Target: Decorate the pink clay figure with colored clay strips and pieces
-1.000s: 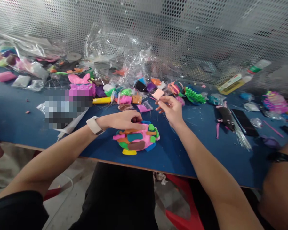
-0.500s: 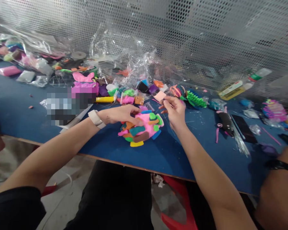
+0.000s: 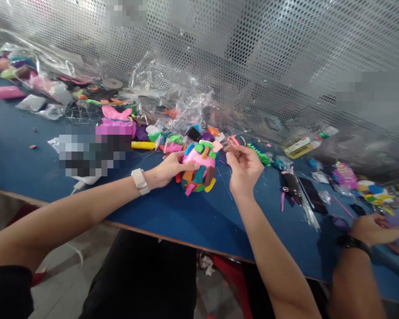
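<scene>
Pink clay lump patched with green, orange, blue, brown and yellow clay pieces stands tipped up near the middle of the blue surface. The left hand grips it from its left side. Just beside it, the right hand is closed in a pinch on something too small to identify. Many patches are on, though pink gaps remain. Bare room lies toward the near edge. Clear plastic wrappers crowd the far edge, and another person's hand works near the right corner.
</scene>
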### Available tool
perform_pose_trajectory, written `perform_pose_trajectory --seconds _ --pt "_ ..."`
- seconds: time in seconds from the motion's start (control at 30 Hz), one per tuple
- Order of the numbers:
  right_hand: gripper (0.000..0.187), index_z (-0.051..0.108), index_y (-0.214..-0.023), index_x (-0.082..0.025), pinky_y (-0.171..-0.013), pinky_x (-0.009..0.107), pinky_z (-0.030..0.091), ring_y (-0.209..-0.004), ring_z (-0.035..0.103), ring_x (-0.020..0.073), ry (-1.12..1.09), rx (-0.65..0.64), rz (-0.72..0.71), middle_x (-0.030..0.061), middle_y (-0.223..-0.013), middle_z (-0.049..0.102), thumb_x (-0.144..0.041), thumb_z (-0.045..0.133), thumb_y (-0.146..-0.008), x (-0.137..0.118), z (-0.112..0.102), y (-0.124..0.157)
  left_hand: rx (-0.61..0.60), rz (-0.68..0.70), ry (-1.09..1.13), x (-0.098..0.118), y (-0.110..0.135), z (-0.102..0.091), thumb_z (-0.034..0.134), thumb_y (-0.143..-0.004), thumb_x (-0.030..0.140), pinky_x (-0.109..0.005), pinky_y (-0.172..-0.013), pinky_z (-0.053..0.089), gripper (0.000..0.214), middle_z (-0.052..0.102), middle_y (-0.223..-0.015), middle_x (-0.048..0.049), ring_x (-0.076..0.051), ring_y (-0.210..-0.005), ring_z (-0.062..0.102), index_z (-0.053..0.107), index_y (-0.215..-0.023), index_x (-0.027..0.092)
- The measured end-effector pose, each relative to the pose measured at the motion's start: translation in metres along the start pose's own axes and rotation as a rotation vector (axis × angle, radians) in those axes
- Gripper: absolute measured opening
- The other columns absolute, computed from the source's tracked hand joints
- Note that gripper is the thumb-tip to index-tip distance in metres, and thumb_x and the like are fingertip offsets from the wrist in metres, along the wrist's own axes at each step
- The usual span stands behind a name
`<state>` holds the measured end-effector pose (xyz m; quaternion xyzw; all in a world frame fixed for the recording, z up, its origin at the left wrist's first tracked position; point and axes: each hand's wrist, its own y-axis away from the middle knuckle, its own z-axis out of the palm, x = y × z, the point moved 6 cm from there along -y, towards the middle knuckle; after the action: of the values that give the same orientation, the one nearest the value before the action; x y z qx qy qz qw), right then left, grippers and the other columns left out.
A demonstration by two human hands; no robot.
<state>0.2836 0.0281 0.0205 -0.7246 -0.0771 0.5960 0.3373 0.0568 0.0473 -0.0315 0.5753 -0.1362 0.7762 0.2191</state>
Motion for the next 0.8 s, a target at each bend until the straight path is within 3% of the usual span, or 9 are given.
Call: perform_pose_trajectory --seconds 0.2,0.3,0.43,0.63,0.8 --pt "0.033 0.073 -0.101 -0.032 -0.107 0.057 0.072 -0.107 0.083 0.0296 0.028 -0.038 -0.103 0.008 -0.117 0.078 -0.054 0.094 -0.09 -0.023 0.011 0.014 0.04 0.016 0.101 -0.004 -0.003 -0.002 0.107 -0.078 0.046 -0.023 -0.066 0.065 0.056 0.084 -0.093 -0.0057 -0.016 -0.079 0.082 0.073 -0.11 0.015" --pt "0.027 0.076 -0.094 -0.031 -0.103 0.053 0.074 -0.105 0.084 0.0275 0.0 -0.079 -0.13 0.0067 -0.114 0.081 -0.047 0.097 -0.091 -0.027 0.017 0.021 0.032 0.013 0.149 -0.007 -0.004 0.0 0.109 -0.076 0.045 -0.026 -0.076 0.07 0.057 0.086 -0.097 -0.0071 -0.016 -0.082 0.083 0.073 -0.108 0.015" --pt "0.019 0.076 -0.102 -0.033 -0.102 0.05 0.074 -0.11 0.088 0.0266 0.005 -0.147 -0.166 0.005 -0.12 0.088 -0.035 0.095 -0.098 -0.029 0.019 0.029 0.01 0.003 0.163 -0.01 -0.002 0.005 0.111 -0.072 0.04 -0.025 -0.082 0.071 0.06 0.086 -0.105 -0.0075 -0.015 -0.085 0.084 0.074 -0.112 0.015" --pt "0.027 0.074 -0.116 -0.036 -0.096 0.055 0.077 -0.113 0.09 0.0309 0.173 -0.176 -0.401 0.0051 -0.118 0.091 -0.034 0.094 -0.099 -0.046 0.013 0.034 -0.047 0.011 0.191 -0.006 0.002 0.012 0.109 -0.076 0.038 -0.023 -0.078 0.07 0.062 0.088 -0.114 -0.0105 -0.017 -0.091 0.086 0.075 -0.123 0.015" --pt "0.025 0.078 -0.119 -0.03 -0.084 0.043 0.079 -0.101 0.092 0.0265 0.191 -0.162 -0.628 0.0036 -0.112 0.091 -0.022 0.092 -0.101 -0.061 0.012 0.038 -0.043 0.002 0.164 -0.012 0.0 0.012 0.112 -0.073 0.039 -0.025 -0.084 0.071 0.066 0.088 -0.115 -0.0117 -0.018 -0.091 0.087 0.076 -0.123 0.014"
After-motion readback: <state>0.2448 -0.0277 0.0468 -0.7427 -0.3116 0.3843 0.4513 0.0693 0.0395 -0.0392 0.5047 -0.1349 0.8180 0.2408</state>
